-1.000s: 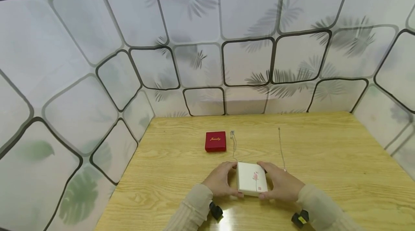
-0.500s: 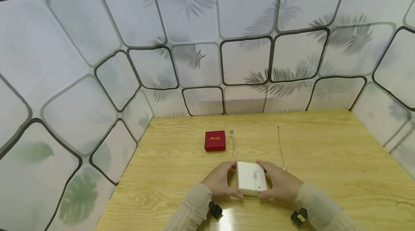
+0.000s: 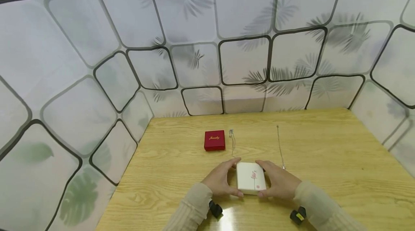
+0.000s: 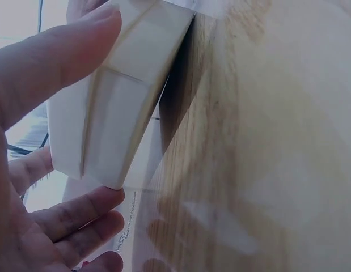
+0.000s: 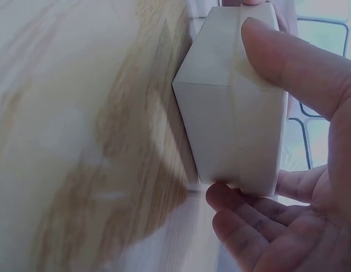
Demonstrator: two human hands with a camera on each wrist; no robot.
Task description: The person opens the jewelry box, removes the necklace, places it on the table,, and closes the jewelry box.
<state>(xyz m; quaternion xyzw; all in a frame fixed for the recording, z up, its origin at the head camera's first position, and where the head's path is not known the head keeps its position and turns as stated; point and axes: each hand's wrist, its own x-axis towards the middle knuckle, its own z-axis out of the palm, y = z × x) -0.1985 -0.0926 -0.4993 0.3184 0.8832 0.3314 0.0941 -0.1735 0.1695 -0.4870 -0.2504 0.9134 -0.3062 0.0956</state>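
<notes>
A square white gift box (image 3: 248,177) with a pink flower printed on its lid sits on the wooden table between both hands. My left hand (image 3: 221,180) holds its left side, thumb at the near corner and index finger at the far one. From the right, my right hand (image 3: 279,181) grips it in the same way. Both wrist views show the box's pale side (image 4: 115,122) and the seam under the lid (image 5: 236,107), which looks closed. Each thumb presses near the lid's edge. What lies inside the box is hidden.
Behind the left hand lies a red jewelry box (image 3: 214,140) with gold lettering. A thin silver necklace (image 3: 233,142) lies beside it, and another silver necklace (image 3: 280,148) stretches out beyond the right hand. Patterned walls (image 3: 201,65) stand behind the table (image 3: 175,151) and at its sides.
The left index finger has shifted slightly at the far left corner of the white box, and the box has turned or tilted very slightly. Both hands stay on it. The head view drifts a little.
</notes>
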